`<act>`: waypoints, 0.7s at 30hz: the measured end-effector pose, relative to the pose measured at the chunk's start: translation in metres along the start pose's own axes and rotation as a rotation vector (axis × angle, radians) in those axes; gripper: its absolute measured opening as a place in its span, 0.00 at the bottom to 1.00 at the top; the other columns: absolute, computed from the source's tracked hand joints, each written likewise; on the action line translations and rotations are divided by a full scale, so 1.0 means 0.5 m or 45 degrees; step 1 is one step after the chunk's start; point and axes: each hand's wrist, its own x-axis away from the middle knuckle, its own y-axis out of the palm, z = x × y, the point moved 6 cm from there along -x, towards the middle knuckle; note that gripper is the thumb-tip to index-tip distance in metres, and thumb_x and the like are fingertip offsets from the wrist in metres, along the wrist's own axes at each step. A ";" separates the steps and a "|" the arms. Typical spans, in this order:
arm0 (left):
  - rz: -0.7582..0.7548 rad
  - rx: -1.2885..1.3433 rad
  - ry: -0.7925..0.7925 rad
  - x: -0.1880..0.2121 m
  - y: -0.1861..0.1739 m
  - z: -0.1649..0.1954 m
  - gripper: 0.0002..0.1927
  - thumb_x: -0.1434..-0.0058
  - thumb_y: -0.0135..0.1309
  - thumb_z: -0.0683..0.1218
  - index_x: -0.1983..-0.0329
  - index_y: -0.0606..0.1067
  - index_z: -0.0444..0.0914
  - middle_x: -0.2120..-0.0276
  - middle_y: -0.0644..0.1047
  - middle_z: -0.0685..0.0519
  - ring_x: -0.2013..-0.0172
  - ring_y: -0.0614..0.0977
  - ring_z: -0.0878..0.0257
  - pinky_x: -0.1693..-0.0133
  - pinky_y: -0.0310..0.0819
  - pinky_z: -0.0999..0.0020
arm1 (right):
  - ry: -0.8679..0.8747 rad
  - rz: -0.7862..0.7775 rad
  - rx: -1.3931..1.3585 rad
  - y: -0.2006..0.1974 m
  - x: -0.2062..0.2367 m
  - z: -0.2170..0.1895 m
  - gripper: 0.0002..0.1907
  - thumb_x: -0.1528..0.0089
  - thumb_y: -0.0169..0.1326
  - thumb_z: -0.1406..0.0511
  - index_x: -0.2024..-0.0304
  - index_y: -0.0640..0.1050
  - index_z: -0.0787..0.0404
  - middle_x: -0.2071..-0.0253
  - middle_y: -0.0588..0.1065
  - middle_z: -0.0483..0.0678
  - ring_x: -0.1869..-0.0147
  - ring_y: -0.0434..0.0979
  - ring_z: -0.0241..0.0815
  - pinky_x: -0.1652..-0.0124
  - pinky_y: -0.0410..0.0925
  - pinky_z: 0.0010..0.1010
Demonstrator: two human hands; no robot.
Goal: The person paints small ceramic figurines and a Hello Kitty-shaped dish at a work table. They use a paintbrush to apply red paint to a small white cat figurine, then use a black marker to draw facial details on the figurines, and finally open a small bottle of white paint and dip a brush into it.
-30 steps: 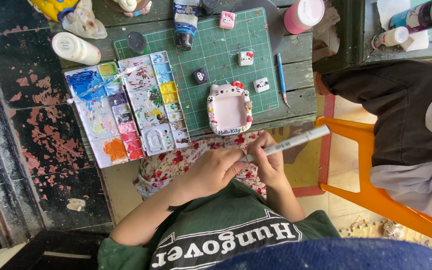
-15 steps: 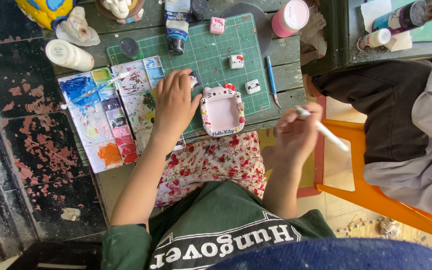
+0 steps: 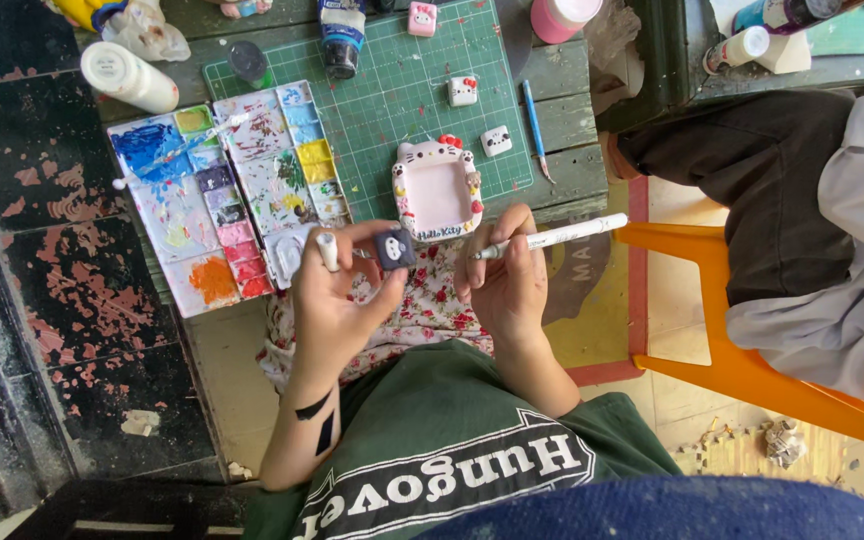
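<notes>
Head view shows the left hand [image 3: 337, 300] pinching a small dark square clay charm [image 3: 394, 249] plus a pen cap [image 3: 327, 250], the right hand [image 3: 507, 285] gripping an uncapped white paint marker [image 3: 552, 238], tip just short of the charm, whose detailing looks barely begun.

In your left hand [image 3: 337, 300] you pinch a small dark charm [image 3: 394, 249] with a smooth, moulded look, like glazed clay or resin, and a white plastic pen cap [image 3: 327, 250]. Your right hand [image 3: 507, 285] holds a white paint marker [image 3: 552, 238] with a smooth plastic barrel. Before you, the pale pink cat-shaped frame [image 3: 438, 190] looks glossy. It rests on a matt green cutting mat [image 3: 392, 90] of rubbery sheet. The white plastic palette [image 3: 222, 190] is crusted with dried paint. The tabletop [image 3: 567, 120] is worn green-painted wood planks. Floral cotton cloth [image 3: 422, 310] lies across your lap.
</notes>
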 end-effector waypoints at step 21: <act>-0.325 0.144 -0.244 0.161 0.069 0.092 0.21 0.44 0.62 0.30 0.55 0.64 0.33 0.56 0.76 0.45 0.59 0.87 0.56 0.51 0.88 0.62 | -0.283 -0.282 0.270 0.057 0.185 -0.024 0.15 0.27 0.48 0.60 0.57 0.60 0.62 0.76 0.64 0.49 0.81 0.61 0.35 0.81 0.67 0.29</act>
